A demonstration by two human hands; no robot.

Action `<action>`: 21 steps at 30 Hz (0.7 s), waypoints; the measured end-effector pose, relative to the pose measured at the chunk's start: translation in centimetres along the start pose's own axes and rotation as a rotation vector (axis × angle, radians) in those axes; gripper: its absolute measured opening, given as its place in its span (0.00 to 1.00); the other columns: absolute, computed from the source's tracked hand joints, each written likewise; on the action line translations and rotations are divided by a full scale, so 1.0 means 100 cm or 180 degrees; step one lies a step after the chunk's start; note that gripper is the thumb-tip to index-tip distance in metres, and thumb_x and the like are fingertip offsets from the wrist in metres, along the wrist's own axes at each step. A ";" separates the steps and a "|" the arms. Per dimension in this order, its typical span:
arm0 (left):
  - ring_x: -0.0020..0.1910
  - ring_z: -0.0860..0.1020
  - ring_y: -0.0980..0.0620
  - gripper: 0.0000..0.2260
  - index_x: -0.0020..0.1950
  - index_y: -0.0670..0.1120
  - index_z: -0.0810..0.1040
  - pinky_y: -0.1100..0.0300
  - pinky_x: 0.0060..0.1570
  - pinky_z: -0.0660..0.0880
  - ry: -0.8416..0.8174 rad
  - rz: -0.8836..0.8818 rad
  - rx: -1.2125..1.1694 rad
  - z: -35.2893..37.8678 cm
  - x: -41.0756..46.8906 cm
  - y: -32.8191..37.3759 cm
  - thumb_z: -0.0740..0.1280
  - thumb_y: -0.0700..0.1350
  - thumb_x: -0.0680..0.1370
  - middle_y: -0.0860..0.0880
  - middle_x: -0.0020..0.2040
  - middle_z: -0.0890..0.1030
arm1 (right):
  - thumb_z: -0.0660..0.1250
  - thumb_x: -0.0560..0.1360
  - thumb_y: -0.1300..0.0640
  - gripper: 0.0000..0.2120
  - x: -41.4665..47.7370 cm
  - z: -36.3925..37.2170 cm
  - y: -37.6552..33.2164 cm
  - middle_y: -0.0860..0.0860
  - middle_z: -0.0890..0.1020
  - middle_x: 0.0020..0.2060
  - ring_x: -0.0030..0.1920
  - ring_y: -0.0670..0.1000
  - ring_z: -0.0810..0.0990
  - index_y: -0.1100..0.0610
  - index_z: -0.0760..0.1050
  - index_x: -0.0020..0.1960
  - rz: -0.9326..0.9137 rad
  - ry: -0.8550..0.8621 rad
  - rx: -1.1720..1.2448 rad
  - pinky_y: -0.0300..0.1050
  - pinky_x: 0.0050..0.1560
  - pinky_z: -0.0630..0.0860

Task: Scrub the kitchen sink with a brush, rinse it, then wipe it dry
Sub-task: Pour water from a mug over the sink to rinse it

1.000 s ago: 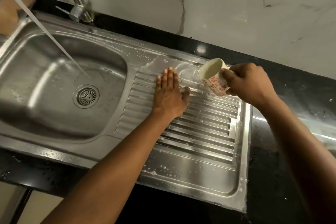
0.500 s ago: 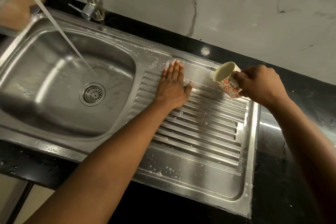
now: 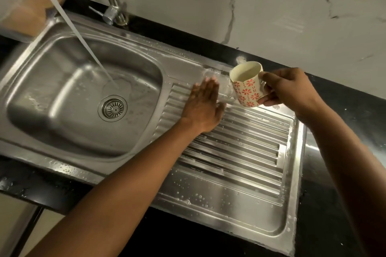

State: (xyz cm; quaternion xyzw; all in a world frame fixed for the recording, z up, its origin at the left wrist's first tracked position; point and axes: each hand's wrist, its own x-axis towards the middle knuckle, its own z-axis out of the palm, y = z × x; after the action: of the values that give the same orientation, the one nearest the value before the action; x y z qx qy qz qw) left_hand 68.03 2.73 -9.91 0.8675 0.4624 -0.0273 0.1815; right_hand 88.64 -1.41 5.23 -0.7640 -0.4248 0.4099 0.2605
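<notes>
I log, by size:
- Veined white marble wall (image 3: 271, 6).
- Glossy black countertop (image 3: 334, 173).
- Stainless steel sink (image 3: 52, 89) set in the countertop, with a rounded basin on the left.
- Ribbed drainboard (image 3: 240, 152) on the right, beaded with droplets.
- Chrome tap (image 3: 113, 6), running.
- Left hand (image 3: 203, 108), fingers straight, flat on the ribs.
- Right hand (image 3: 290, 89), fingers wrapped round a tilted cream mug (image 3: 247, 87) with red flowers.
- Round slotted strainer (image 3: 112, 108).
</notes>
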 end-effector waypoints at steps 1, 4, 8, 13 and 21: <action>0.84 0.39 0.43 0.34 0.84 0.43 0.39 0.42 0.82 0.42 -0.0043 0.0150 0.0039 0.003 0.004 0.009 0.39 0.63 0.85 0.42 0.85 0.40 | 0.66 0.84 0.52 0.12 -0.003 -0.005 0.000 0.54 0.88 0.41 0.41 0.57 0.89 0.59 0.84 0.52 0.0028 -0.0005 0.0049 0.48 0.43 0.86; 0.84 0.38 0.44 0.33 0.85 0.43 0.39 0.41 0.82 0.41 -0.0147 0.0453 0.0205 0.008 0.023 0.031 0.39 0.62 0.86 0.42 0.85 0.39 | 0.67 0.84 0.50 0.11 -0.008 -0.019 0.004 0.52 0.88 0.39 0.40 0.55 0.89 0.56 0.84 0.49 0.0058 0.0097 -0.0117 0.49 0.43 0.85; 0.84 0.38 0.45 0.34 0.85 0.44 0.40 0.40 0.82 0.42 -0.0095 0.0464 0.0270 0.012 0.042 0.040 0.40 0.63 0.85 0.44 0.85 0.39 | 0.66 0.83 0.46 0.13 -0.007 -0.031 0.010 0.50 0.87 0.41 0.37 0.51 0.88 0.54 0.84 0.51 -0.0104 0.0361 -0.0942 0.53 0.45 0.86; 0.84 0.40 0.44 0.35 0.85 0.43 0.41 0.41 0.82 0.45 0.0049 0.0405 0.0265 0.011 0.048 0.032 0.40 0.63 0.85 0.43 0.85 0.40 | 0.64 0.83 0.45 0.19 0.010 -0.025 0.006 0.55 0.86 0.39 0.37 0.57 0.85 0.59 0.85 0.51 -0.0556 0.0575 -0.2077 0.53 0.40 0.83; 0.84 0.40 0.43 0.35 0.85 0.43 0.42 0.42 0.82 0.43 0.0258 0.0139 0.0123 0.001 0.049 0.012 0.40 0.64 0.85 0.41 0.85 0.42 | 0.64 0.84 0.46 0.19 0.032 -0.003 -0.017 0.54 0.86 0.42 0.37 0.56 0.84 0.60 0.85 0.58 -0.0702 0.0425 -0.2305 0.43 0.34 0.76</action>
State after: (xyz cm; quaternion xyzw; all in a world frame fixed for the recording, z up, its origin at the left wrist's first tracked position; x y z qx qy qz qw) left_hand 71.81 5.93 -10.67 0.8811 0.4496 0.0029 0.1464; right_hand 89.11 2.15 5.35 -0.7813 -0.6038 0.1522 0.0434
